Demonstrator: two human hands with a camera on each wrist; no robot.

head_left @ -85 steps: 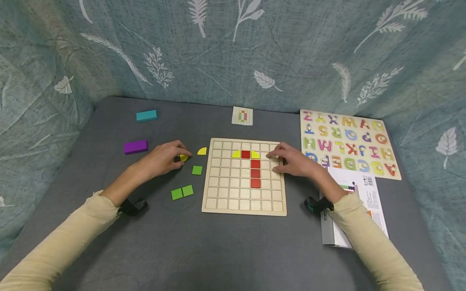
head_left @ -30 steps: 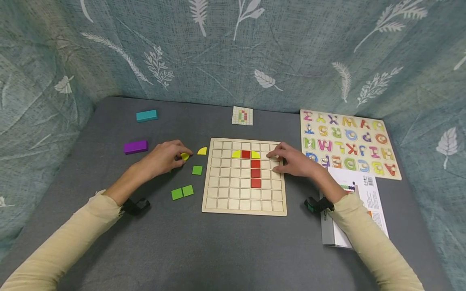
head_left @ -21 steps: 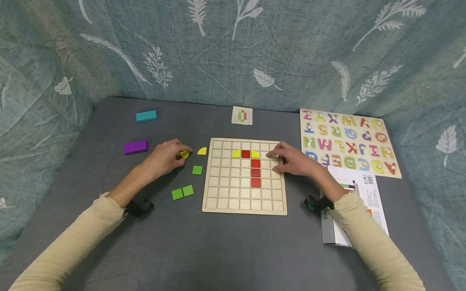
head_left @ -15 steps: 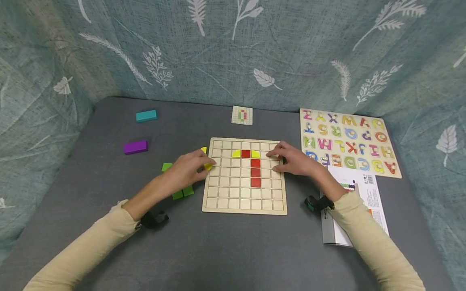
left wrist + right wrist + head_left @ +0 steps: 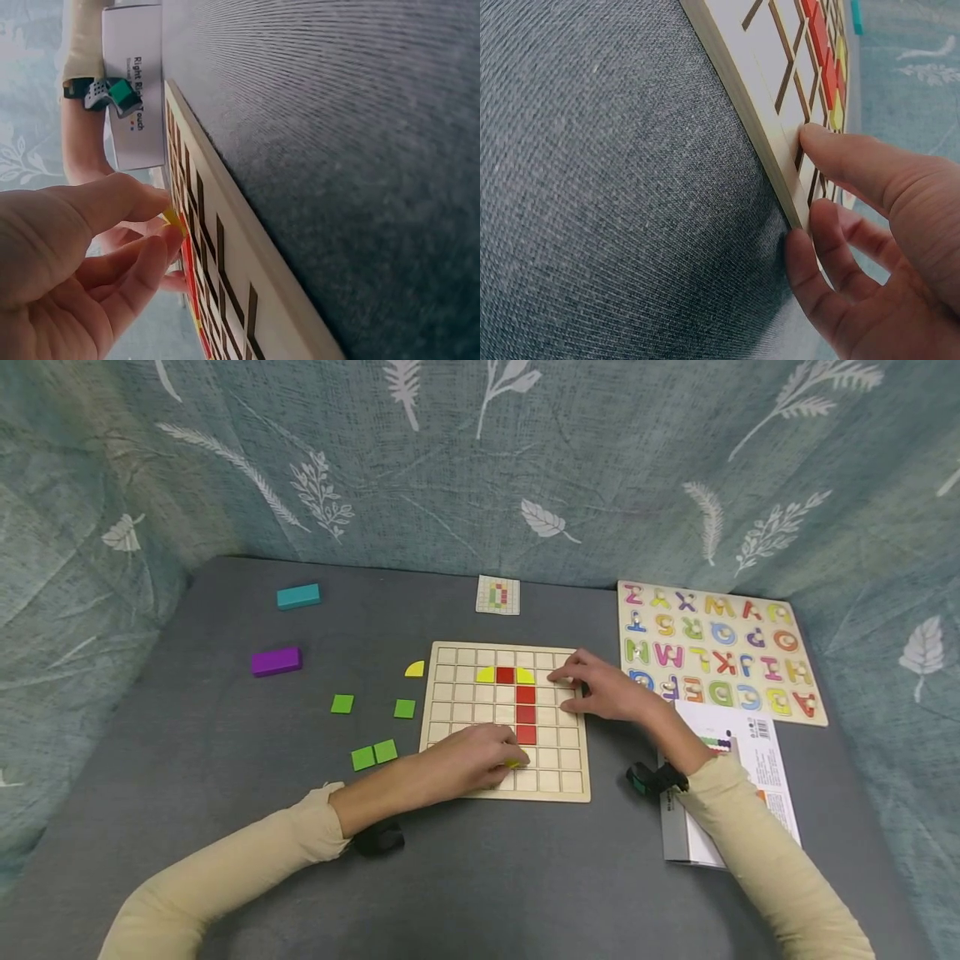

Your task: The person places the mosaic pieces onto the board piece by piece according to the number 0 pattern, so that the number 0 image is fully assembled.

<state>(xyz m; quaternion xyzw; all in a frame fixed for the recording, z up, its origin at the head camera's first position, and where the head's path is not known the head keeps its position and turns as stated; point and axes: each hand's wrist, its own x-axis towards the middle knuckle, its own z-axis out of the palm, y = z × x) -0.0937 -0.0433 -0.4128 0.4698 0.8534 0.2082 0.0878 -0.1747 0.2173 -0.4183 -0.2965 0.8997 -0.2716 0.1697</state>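
Note:
My left hand (image 5: pixel 472 758) is over the lower middle of the wooden grid board (image 5: pixel 457 692). Between thumb and fingertips it pinches a small yellow tile (image 5: pixel 173 219), just below the column of red tiles (image 5: pixel 526 715); whether the tile touches the board cannot be told. Two yellow quarter-round tiles (image 5: pixel 486 675) flank another red tile (image 5: pixel 506 676) at the top. My right hand (image 5: pixel 607 689) rests on the board's right edge, the thumb on its face and some fingers along its side in the right wrist view.
Left of the board lie a yellow quarter-round tile (image 5: pixel 415 669) and several green tiles (image 5: pixel 405 709). Further out are a purple block (image 5: pixel 276 662) and a teal block (image 5: pixel 298 597). Behind stands a pattern card (image 5: pixel 498 596). An alphabet board (image 5: pixel 722 652) and a white box (image 5: pixel 738 727) are at right.
My left hand has carried the yellow tile from beside the green tiles rightward and nearer, onto the board's lower middle. The green tiles it covered show again. My right hand stays put.

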